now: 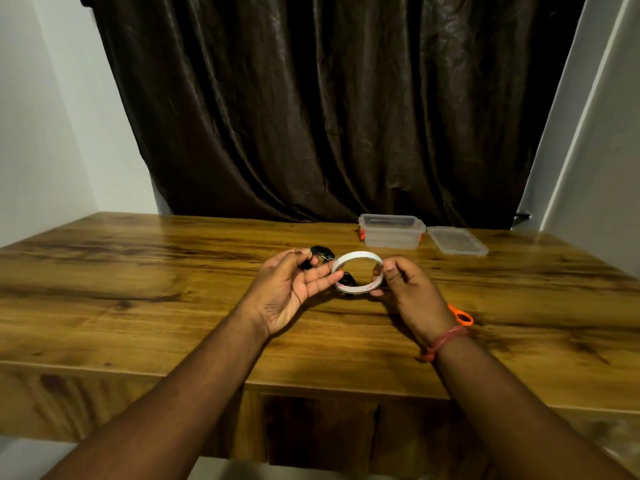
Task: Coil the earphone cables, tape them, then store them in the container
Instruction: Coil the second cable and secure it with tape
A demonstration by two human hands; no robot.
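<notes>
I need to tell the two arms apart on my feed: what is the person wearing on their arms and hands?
Both forearms are bare, with no sleeves or gloves in view. The right hand has a reddish-orange thread band tied round the wrist, its knotted end hanging at the inner side. The left hand and wrist carry nothing: no watch or band shows.

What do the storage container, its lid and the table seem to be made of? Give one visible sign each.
Container: apparently translucent plastic, since the tabletop shows through its walls.
Lid: the same frosted, see-through look.
Table: wood or wood-look laminate; brown grain streaks under a slight sheen.
</notes>
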